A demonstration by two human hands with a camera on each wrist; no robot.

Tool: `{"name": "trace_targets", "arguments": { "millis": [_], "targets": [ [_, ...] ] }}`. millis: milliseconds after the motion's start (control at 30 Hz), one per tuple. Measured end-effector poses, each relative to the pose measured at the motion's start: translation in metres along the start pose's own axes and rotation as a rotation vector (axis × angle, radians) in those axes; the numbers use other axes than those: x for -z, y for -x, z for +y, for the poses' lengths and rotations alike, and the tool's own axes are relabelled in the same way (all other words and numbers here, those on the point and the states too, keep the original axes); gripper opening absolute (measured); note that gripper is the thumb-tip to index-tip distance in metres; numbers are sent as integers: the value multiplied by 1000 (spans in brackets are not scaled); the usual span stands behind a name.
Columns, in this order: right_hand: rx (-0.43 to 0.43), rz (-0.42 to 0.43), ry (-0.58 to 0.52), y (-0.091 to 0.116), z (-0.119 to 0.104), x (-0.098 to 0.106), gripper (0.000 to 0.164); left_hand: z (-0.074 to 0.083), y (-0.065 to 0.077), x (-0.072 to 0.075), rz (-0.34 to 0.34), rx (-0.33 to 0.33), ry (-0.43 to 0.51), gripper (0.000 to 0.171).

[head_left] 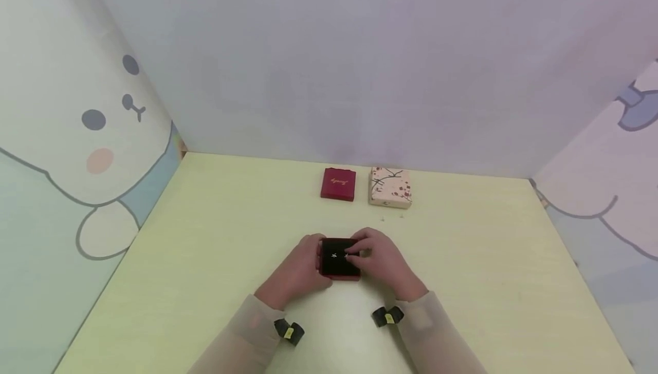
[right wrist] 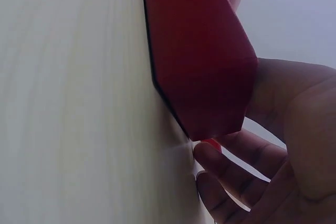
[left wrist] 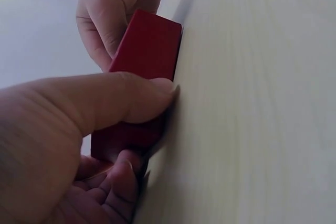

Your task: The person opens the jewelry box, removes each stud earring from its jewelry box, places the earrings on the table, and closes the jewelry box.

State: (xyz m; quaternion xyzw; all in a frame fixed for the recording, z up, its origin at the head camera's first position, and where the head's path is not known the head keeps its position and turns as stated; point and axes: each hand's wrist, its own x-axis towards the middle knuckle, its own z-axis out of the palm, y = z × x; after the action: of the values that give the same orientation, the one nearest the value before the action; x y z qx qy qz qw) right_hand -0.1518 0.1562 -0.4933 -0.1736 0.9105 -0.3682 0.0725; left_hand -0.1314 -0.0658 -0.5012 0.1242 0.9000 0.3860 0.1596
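A small red jewelry box (head_left: 339, 277) with a black lining stands without its lid in front of me. Two small star-shaped earrings show against the lining, the left earring (head_left: 334, 255) and the right earring (head_left: 346, 256). My left hand (head_left: 300, 265) grips the box from its left side, thumb along the near wall (left wrist: 149, 51) and fingers curled at the end. Over the box's right side reaches my right hand (head_left: 382, 257), its thumb and index fingertips closing around the right earring. In the right wrist view the box wall (right wrist: 202, 40) hides those fingertips.
Behind the box lie a red lid (head_left: 338, 184) with gold lettering and a pale box (head_left: 390, 188) with a blossom-branch print. Two tiny pieces, one left (head_left: 382, 219) and one right (head_left: 402, 216), lie before the printed box. Printed curtains border the pale wooden table (head_left: 493, 260).
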Motion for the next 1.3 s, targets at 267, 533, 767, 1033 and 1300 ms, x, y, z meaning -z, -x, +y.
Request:
{"name": "trace_targets", "arguments": {
  "millis": [267,533,767,1033,1300],
  "targets": [
    [27,0,11,0,0,0,6,-1,0,-1,-2,8,-7,81],
    [52,5,21,0,0,-1,12,1,2,1,-1,6,-4,80],
    [48,-29,-5,0,1,-2,18,1,2,1,-1,4,-6,79],
    [69,-60,-68,0,-1,1,21,0,1,2,3,-5,3,78],
    [73,-71,-78,2,3,2,16,0,2,2,-6,12,7,81]
  ]
}}
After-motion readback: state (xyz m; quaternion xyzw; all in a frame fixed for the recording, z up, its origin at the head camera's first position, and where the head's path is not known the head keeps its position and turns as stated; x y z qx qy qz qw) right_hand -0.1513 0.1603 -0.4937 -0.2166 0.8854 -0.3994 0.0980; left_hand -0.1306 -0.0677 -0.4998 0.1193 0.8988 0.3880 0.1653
